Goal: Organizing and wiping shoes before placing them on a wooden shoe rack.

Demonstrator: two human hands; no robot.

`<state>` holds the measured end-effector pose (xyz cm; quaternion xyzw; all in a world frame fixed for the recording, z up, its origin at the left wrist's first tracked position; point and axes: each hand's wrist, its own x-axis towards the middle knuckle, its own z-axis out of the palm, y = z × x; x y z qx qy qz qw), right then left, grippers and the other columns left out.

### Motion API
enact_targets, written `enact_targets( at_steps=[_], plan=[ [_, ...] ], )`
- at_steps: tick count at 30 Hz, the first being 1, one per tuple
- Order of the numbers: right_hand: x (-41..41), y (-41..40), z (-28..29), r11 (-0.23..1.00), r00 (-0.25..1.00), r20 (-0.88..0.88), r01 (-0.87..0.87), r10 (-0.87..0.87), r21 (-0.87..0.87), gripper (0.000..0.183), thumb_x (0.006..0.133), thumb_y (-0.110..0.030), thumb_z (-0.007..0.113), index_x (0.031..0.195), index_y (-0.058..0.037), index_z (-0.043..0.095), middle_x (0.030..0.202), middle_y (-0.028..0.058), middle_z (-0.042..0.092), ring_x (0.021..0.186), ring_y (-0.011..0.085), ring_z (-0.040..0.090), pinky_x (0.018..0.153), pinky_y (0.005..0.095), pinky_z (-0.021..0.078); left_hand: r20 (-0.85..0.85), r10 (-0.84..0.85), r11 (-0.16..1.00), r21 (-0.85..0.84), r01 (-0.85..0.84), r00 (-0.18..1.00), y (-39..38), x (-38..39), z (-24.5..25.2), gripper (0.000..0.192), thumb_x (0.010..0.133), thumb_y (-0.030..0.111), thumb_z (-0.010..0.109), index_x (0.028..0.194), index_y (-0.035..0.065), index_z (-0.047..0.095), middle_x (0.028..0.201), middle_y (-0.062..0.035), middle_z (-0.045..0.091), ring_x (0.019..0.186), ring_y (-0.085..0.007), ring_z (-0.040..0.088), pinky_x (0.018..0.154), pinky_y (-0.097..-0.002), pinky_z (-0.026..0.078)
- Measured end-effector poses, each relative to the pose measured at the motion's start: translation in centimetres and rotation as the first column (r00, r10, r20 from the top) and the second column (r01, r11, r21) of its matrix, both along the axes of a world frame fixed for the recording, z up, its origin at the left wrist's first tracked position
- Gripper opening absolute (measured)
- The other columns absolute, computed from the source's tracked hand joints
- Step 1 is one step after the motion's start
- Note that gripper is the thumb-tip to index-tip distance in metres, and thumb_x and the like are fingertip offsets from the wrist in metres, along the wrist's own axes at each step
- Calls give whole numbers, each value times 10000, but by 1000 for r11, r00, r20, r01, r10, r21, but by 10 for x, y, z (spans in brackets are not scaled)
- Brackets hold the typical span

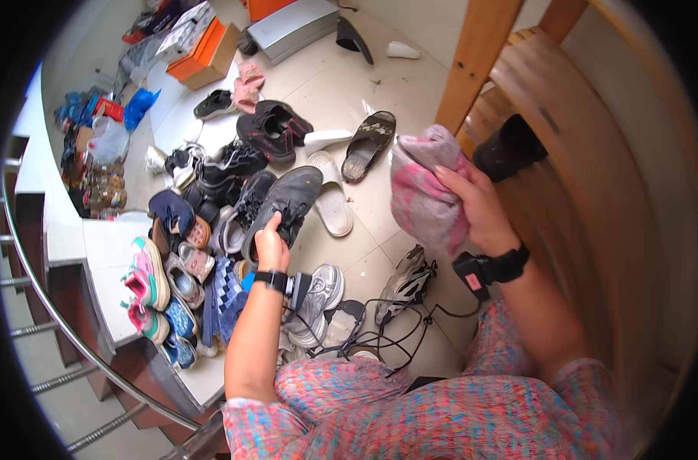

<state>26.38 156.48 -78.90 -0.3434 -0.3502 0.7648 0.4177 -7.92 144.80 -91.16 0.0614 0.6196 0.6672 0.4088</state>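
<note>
My left hand (272, 247) grips a black lace-up shoe (288, 201) by its heel end, with the toe pointing away from me. Bunched in my right hand (478, 210) is a pink and grey cloth (426, 187), held up off the floor beside the wooden rack. A white slide sandal (332, 201) lies just past the black shoe's toe, and a dark patterned slipper (369, 146) is between it and the cloth. Below the cloth, a grey and black sneaker (403, 284) rests on the tiles. Grey sneakers (323, 296) lie near my left wrist.
Many shoes crowd the floor at left, including pink and green sneakers (148, 276). A metal stair railing (67, 328) curves past descending steps. Black cables (383, 339) trail before my knees. The wooden rack (579, 126) holds a black shoe (510, 149). Shoe boxes (202, 52) stand farther off.
</note>
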Motion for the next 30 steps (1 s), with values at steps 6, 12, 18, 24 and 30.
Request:
enact_targets(
  at_steps=[6,12,18,24,30],
  plan=[
    [-66,-6,17,833,995,32,57,-89,551,402,851,-131,709,1229,-54,596,1194,67,576,1071,144,574,911,296,474,-258,-174,982,33,188,950,-2,87,126,299,906,55,579,1182,-61,579,1157,-100,627,1020,-192,603,927,-306,452],
    [-80,-24,-79,507,788,580,-420,-208,753,453,768,-27,602,1194,-173,655,1192,169,606,1023,325,617,890,374,490,-401,186,982,88,-164,897,-31,114,169,224,896,71,615,1041,-96,643,985,-124,677,830,-195,661,781,-295,522],
    [-103,-23,-36,916,970,159,-226,181,331,329,910,-84,572,1228,-4,582,1070,21,647,959,87,596,867,248,479,-693,193,954,-34,-299,695,-90,65,164,275,932,124,603,1038,-128,635,1001,-102,673,866,-158,619,828,-292,478],
    [-180,-87,60,353,992,45,-83,115,932,514,691,-52,677,1194,-149,625,1369,159,477,1244,359,462,1067,434,351,-624,-86,968,-237,-84,777,-119,53,158,245,946,140,593,1036,-84,633,1011,-85,664,881,-129,595,833,-293,473],
    [-189,-40,-62,641,902,376,-161,-214,751,418,696,43,566,1084,-80,661,1110,175,607,983,356,585,901,388,476,-742,152,985,172,-34,653,-111,36,167,245,910,17,590,1137,-75,604,1137,-103,640,1033,-189,588,950,-316,427]
  ],
)
